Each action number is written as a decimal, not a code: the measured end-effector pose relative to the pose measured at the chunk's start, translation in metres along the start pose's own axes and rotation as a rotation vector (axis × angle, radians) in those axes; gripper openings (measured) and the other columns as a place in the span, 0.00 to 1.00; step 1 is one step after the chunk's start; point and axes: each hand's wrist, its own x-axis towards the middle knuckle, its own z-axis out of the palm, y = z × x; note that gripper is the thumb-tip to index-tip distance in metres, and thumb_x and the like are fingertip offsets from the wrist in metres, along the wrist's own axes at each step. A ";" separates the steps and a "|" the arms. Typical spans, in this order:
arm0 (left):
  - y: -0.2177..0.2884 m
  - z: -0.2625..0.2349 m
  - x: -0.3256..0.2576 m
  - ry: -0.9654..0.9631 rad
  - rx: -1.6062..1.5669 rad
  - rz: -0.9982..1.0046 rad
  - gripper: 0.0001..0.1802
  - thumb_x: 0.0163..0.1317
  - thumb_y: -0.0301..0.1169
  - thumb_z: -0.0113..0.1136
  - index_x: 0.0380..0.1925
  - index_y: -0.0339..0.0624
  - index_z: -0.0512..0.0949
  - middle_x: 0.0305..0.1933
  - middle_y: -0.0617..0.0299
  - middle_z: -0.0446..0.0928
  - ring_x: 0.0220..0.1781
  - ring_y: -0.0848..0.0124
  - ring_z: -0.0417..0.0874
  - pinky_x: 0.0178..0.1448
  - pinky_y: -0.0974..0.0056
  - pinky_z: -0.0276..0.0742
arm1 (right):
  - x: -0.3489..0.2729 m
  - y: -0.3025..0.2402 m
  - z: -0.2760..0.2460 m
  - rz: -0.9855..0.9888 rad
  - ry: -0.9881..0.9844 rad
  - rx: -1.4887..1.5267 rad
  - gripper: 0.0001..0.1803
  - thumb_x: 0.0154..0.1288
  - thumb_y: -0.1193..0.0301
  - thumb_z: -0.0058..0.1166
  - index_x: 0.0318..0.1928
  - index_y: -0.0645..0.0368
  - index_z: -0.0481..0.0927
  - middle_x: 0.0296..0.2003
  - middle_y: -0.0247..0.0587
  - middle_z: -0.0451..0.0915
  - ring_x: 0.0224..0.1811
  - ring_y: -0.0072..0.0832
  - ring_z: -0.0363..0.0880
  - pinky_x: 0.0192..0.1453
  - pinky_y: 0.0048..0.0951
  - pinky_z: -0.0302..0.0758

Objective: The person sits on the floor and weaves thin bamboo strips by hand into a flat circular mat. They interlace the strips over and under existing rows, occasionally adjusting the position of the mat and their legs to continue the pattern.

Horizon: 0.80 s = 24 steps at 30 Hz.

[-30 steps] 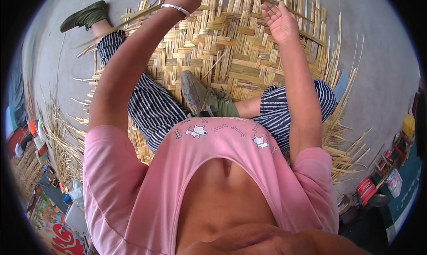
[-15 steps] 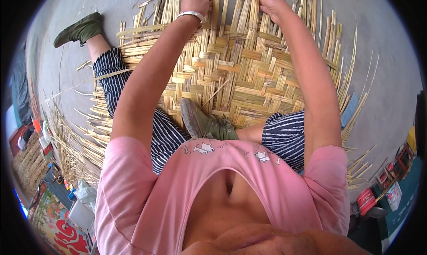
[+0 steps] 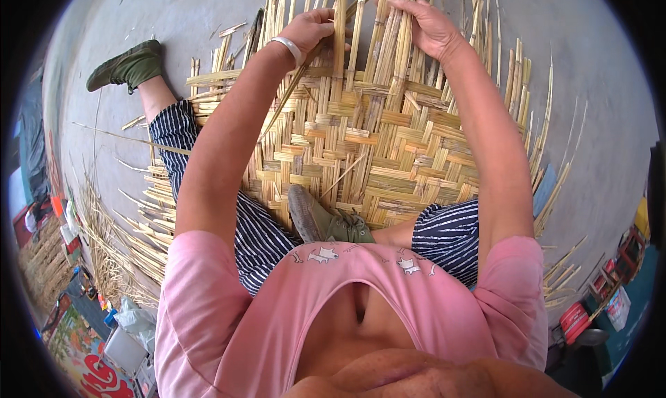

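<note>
- On my feed, the mat [image 3: 361, 131] spreads across the smooth grey floor [image 3: 596, 99], a canvas shoe [image 3: 312, 217] resting on it; flat, straw-coloured strips cross in a stepped weave.
- Stiff, narrow ends [image 3: 519, 72] fan out unevenly along its far edge.
- A thin, darker slat [image 3: 284, 102] slants past the left wrist.
- I see the left hand [image 3: 309, 34] curled, pinching a broad upright strip [image 3: 339, 47].
- The right hand [image 3: 435, 31] is half open, fingertips at neighbouring uprights; I can't tell if they grip.

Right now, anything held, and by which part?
Left hand: apparently an upright strip, by its loose length above the woven mat. Right hand: at neighbouring strips; grip unclear.
</note>
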 end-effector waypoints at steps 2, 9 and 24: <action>0.005 -0.007 0.000 -0.080 0.017 -0.035 0.20 0.77 0.26 0.51 0.66 0.37 0.71 0.54 0.54 0.84 0.51 0.61 0.90 0.55 0.55 0.89 | 0.005 -0.003 -0.006 -0.074 0.068 0.119 0.17 0.72 0.63 0.64 0.56 0.57 0.84 0.48 0.37 0.87 0.51 0.29 0.86 0.61 0.41 0.84; 0.005 -0.016 0.005 -0.128 0.108 -0.003 0.19 0.75 0.28 0.55 0.62 0.34 0.76 0.50 0.53 0.85 0.48 0.62 0.90 0.50 0.55 0.91 | -0.007 -0.033 -0.003 -0.388 0.178 0.173 0.14 0.70 0.70 0.62 0.54 0.55 0.81 0.41 0.36 0.86 0.39 0.28 0.85 0.43 0.35 0.85; 0.015 -0.024 0.012 -0.077 1.705 0.155 0.14 0.71 0.36 0.57 0.50 0.44 0.85 0.51 0.54 0.87 0.47 0.55 0.89 0.53 0.58 0.87 | -0.153 0.043 0.011 -0.081 0.798 -0.444 0.13 0.75 0.74 0.54 0.56 0.61 0.82 0.40 0.44 0.88 0.38 0.27 0.89 0.43 0.27 0.87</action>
